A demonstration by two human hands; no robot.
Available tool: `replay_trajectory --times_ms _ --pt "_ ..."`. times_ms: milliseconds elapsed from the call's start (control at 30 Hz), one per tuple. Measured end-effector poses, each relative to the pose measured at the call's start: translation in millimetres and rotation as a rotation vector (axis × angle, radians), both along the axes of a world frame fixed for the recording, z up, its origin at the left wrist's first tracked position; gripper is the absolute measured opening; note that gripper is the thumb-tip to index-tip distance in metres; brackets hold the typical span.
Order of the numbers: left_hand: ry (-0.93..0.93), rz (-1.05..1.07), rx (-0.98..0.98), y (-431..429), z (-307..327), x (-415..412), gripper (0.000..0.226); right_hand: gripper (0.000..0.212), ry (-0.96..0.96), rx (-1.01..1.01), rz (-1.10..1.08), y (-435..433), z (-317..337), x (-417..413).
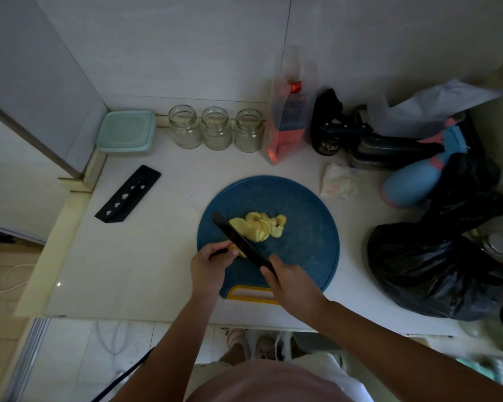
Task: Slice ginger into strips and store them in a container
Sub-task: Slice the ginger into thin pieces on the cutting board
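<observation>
The person is cutting on a round blue plastic cutting board [302,227] with a yellow handle. It lies on the white worktop [157,256]. The left hand [208,266] holds a small piece of yellow ginger [235,250] down on the near left part of the board. Its fingers [215,247] are curled over the piece and pinch it. The right hand [291,281] has its fingers [275,264] wrapped tight round the handle of a long black knife [238,242]. The blade lies slanted, right next to the held piece, and its tip points away and to the left. Just past the blade, near the middle of the board, sits a pile of flat yellow ginger slices [262,226].

I think the job right now is to slice up this last small piece. It is little, so the left fingers are very close to the blade. It would be safest to tuck the fingertips back and let the knuckles face the knife. The knife should go straight down, slowly, and each slice should be about as thin as the others. When the piece gets too tiny to hold, it is better to lay it flat first.

After that, the slices could be stacked flat and cut the long way into strips. Three open clear glass jars [216,127] and a pale green plastic box with a lid [125,130] wait at the back of the worktop, well apart from the board. I cannot tell which one is for the ginger.
</observation>
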State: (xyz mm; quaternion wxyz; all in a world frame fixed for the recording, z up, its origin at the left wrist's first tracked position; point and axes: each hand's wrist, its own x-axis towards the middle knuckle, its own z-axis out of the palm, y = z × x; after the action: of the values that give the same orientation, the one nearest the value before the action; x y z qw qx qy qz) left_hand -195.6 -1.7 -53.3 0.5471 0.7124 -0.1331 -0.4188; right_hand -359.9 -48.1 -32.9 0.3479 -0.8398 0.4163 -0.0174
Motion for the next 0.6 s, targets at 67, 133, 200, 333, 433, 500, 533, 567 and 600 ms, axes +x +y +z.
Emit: replay_trajectory --times_ms 67,133,200,333,433,500,533,567,600 --pt "0.005 0.002 0.0 0 1 -1 0.02 0.025 -0.003 -0.006 0.0 0 0 0" --pt "0.009 0.012 -0.002 -1 2 -2 0.02 0.026 0.006 -0.011 0.003 -1 0 0" --pt "0.017 0.021 -0.001 0 1 -2 0.019 0.026 0.014 -0.02 0.011 0 -1 2" --pt "0.026 0.027 -0.006 0 -1 -1 0.021 0.028 0.015 -0.045 0.037 2 -1 4" --pt "0.036 0.031 -0.008 0 -2 -1 0.02 0.031 0.027 -0.091 0.028 5 -2 5" --pt "0.035 0.03 -0.006 0 -2 -1 0.018 0.032 0.031 -0.117 0.026 7 -3 7" --pt "0.033 0.03 -0.002 1 -3 -1 0.018 0.032 0.03 -0.118 0.026 8 -3 8" --pt "0.033 0.033 0.0 1 -3 -1 0.017 0.032 0.029 -0.118 0.025 9 -4 10" --pt "0.035 0.036 0.003 1 -4 0 0.017 0.032 0.032 -0.112 0.025 9 -4 11"
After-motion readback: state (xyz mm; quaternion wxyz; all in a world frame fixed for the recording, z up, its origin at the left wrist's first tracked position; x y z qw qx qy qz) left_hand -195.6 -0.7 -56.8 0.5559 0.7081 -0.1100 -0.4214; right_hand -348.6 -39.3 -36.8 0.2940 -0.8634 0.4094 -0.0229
